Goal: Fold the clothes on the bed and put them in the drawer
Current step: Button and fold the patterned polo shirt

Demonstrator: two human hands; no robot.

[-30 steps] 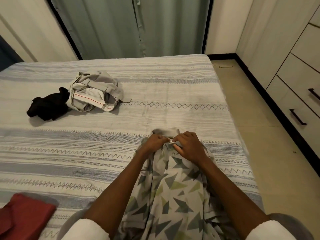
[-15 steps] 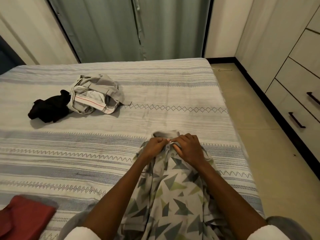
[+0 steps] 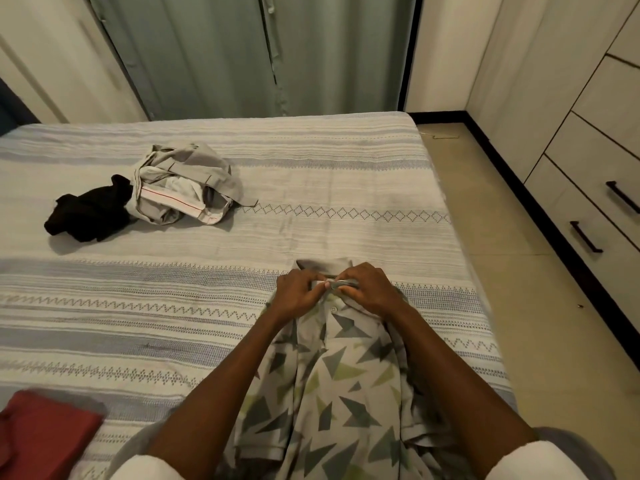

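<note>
Both hands' grip sits on the shirt [image 3: 332,386] collar on the bed [image 3: 346,174]; two crumpled garments [image 3: 183,188] lie far-left beyond it, a folded item [image 3: 45,427] near-left, drawers [image 3: 599,202] right.

Green curtain [image 3: 242,53] hangs behind; tiled floor [image 3: 540,306] alongside.

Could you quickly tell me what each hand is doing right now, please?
Left hand: pinching the collar of the patterned shirt.
Right hand: pinching the same collar.

Left hand [image 3: 298,292] and right hand [image 3: 372,289] pinch the patterned shirt [image 3: 332,382] collar on the bed [image 3: 207,306]
</note>
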